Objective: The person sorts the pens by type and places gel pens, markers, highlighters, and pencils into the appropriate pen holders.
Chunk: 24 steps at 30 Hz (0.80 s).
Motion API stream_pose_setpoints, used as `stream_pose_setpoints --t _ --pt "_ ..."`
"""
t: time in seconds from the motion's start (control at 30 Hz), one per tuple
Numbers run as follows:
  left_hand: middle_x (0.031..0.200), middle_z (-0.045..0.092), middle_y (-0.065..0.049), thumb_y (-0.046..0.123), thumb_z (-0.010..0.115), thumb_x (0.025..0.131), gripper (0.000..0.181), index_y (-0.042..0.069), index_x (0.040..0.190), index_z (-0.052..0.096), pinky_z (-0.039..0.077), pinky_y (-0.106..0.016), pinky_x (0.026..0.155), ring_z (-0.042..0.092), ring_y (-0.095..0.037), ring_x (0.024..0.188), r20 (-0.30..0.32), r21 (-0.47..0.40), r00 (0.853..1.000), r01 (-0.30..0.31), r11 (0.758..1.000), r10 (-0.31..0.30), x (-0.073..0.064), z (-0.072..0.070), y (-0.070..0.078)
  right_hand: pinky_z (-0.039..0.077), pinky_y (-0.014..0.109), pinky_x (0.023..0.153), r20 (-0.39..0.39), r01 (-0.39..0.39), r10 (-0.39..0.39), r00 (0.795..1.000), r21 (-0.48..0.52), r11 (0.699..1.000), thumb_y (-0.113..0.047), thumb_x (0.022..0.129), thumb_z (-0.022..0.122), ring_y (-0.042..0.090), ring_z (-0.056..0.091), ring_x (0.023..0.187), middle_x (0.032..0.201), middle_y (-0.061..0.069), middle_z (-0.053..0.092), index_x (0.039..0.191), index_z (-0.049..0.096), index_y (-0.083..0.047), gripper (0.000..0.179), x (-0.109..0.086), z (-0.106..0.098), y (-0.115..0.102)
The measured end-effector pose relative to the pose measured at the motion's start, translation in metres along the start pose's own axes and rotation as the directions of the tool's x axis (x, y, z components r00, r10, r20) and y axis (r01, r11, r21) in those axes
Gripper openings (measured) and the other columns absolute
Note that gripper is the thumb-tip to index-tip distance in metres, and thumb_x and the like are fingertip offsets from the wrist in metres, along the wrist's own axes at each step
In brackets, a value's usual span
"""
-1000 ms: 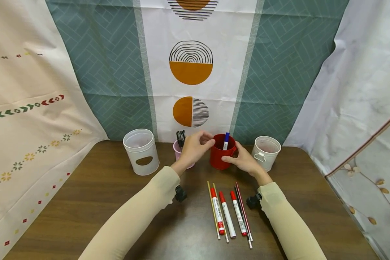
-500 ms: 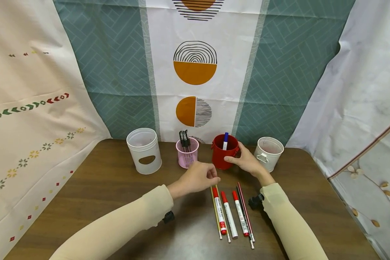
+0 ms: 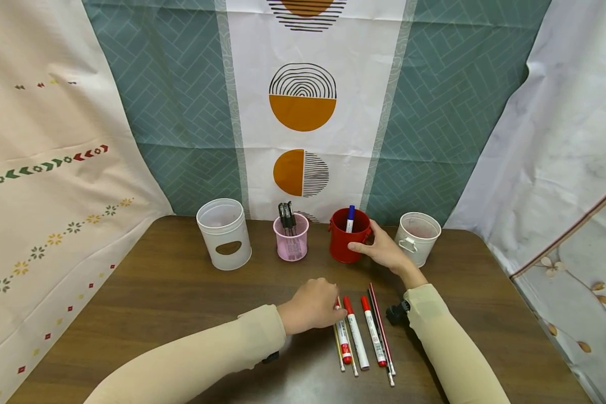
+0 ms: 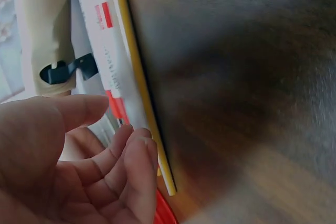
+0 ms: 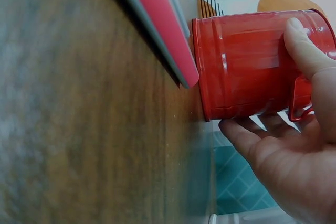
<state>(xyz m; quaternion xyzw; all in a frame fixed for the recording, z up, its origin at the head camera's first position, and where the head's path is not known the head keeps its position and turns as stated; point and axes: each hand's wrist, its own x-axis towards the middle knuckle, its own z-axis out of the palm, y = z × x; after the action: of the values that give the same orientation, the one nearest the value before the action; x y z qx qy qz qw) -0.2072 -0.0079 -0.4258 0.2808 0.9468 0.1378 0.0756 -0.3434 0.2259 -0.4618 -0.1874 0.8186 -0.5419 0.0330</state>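
Observation:
My left hand (image 3: pixel 312 306) is over the top end of the leftmost red-capped marker (image 3: pixel 344 339). In the left wrist view, its thumb and bent fingers stand apart at either side of that marker's red cap (image 4: pixel 116 106), with a yellow pencil (image 4: pixel 142 82) alongside. My right hand (image 3: pixel 384 249) grips the red metal pen cup (image 5: pixel 252 66) from its right side, thumb on the front and fingers behind. A blue-capped marker (image 3: pixel 350 220) stands in this cup, which is upright on the table.
Two more red-capped markers (image 3: pixel 356 334) (image 3: pixel 373 331) and several pencils, including a dark red pencil (image 3: pixel 381 328), lie in the middle. A pink mesh cup (image 3: pixel 291 241) with black pens, a tall white holder (image 3: pixel 225 238) and a small white pail (image 3: pixel 418 238) stand at the back.
My left hand has moved from beside the red cup down and toward me, to the left marker's cap. The right hand stays on the cup.

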Motion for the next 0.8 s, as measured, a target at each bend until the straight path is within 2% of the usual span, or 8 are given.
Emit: stream_pose_setpoints --t 0.2,0.33,0.43,0.53,0.6,0.63,0.7,0.8 --pt "0.064 0.052 0.001 0.038 0.078 0.095 0.047 0.015 0.059 0.061 0.044 -0.026 0.046 0.050 -0.013 0.059 0.010 0.077 1.000 0.019 0.997 -0.020 0.002 0.009 0.002 0.035 0.063 0.122 -0.001 -0.006 0.005 1.000 -0.011 1.000 -0.023 0.096 0.081 0.040 0.047 0.143 0.157 0.018 0.050 0.163 0.033 -0.009 0.083 0.001 0.001 0.001" --pt "0.061 0.048 0.003 0.033 0.078 0.093 0.050 0.016 0.053 0.052 0.042 -0.027 0.044 0.047 -0.012 0.056 0.008 0.078 0.999 0.044 0.996 -0.045 0.004 0.012 0.002 0.034 0.064 0.122 0.001 -0.004 0.004 1.000 -0.005 1.000 -0.023 0.096 0.080 0.041 0.046 0.143 0.156 0.019 0.050 0.162 0.034 -0.009 0.082 0.001 0.001 0.001" --pt "0.065 0.053 0.001 0.031 0.078 0.089 0.048 0.016 0.053 0.050 0.045 -0.028 0.045 0.052 -0.014 0.058 0.009 0.079 0.996 0.082 0.994 -0.083 0.004 0.011 0.002 0.033 0.065 0.122 0.002 -0.005 0.005 1.000 -0.005 1.000 -0.023 0.096 0.080 0.041 0.046 0.144 0.156 0.018 0.050 0.162 0.034 -0.009 0.082 0.000 0.000 0.001" --pt "0.084 0.071 -0.005 0.034 0.078 0.087 0.047 0.015 0.054 0.051 0.056 -0.033 0.055 0.071 -0.022 0.083 0.020 0.088 0.994 0.107 0.990 -0.109 0.004 0.010 0.001 0.033 0.065 0.122 0.000 -0.007 0.007 1.000 -0.013 1.000 -0.023 0.096 0.080 0.041 0.046 0.144 0.157 0.018 0.050 0.163 0.033 -0.009 0.082 0.000 0.000 0.001" --pt "0.096 0.076 -0.009 0.035 0.079 0.087 0.045 0.014 0.055 0.054 0.060 -0.037 0.066 0.073 -0.029 0.103 0.029 0.083 0.993 0.108 0.991 -0.111 0.006 0.010 0.000 0.033 0.065 0.122 0.001 -0.009 0.009 1.000 -0.009 1.000 -0.023 0.096 0.080 0.041 0.045 0.144 0.157 0.019 0.049 0.163 0.033 -0.010 0.083 0.000 0.000 0.001" --pt "0.099 0.077 -0.010 0.036 0.079 0.088 0.045 0.014 0.056 0.055 0.061 -0.037 0.069 0.073 -0.031 0.106 0.035 0.076 0.993 0.108 0.991 -0.111 0.006 0.010 -0.002 0.033 0.065 0.122 0.001 -0.009 0.009 1.000 -0.008 1.000 -0.023 0.096 0.080 0.041 0.045 0.144 0.157 0.018 0.050 0.163 0.033 -0.010 0.083 0.000 0.000 0.002" --pt "0.091 0.073 -0.010 0.037 0.077 0.089 0.044 0.014 0.058 0.056 0.060 -0.035 0.067 0.074 -0.029 0.096 0.039 0.040 0.993 0.108 0.993 -0.109 0.010 0.014 -0.008 0.032 0.065 0.122 0.003 -0.007 0.007 1.000 -0.005 1.000 -0.022 0.096 0.080 0.041 0.045 0.144 0.157 0.019 0.049 0.163 0.033 -0.009 0.083 0.001 -0.001 0.002" --pt "0.068 0.066 -0.005 0.035 0.075 0.090 0.042 0.013 0.057 0.059 0.055 -0.029 0.055 0.070 -0.018 0.061 0.062 -0.050 0.990 0.127 0.991 -0.124 0.011 0.011 -0.012 0.031 0.065 0.123 0.005 -0.005 0.005 1.000 0.000 1.000 -0.022 0.096 0.080 0.041 0.045 0.145 0.157 0.018 0.049 0.163 0.033 -0.009 0.083 0.001 0.000 0.002"
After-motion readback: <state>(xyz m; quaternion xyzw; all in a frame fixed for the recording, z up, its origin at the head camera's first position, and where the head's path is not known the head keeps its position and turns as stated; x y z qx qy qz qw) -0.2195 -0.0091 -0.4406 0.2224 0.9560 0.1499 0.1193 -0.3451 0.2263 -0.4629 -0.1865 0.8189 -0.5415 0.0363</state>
